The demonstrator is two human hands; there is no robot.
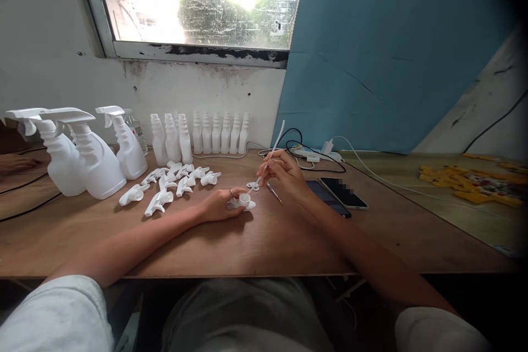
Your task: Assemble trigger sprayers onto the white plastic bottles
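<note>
My left hand (223, 205) lies low over the brown table, its fingers closed round a white spray head (245, 199) whose round collar faces up. Above and to the right, my right hand (282, 171) pinches a thin white tube (278, 140), which slants down with its lower end close to the collar. Whether the tube touches the collar is too small to tell. Small white rings (253, 186) lie just behind the spray head, and a slim metal tool (274, 193) rests under my right hand.
Several white spray heads (159, 202) lie left on the table (198, 247). Spray bottles (97, 165) and narrower bottles (216, 135) stand behind. Two phones (344, 192), cables and a power strip (317, 153) are right. Another person's hand (16, 163) shows far left.
</note>
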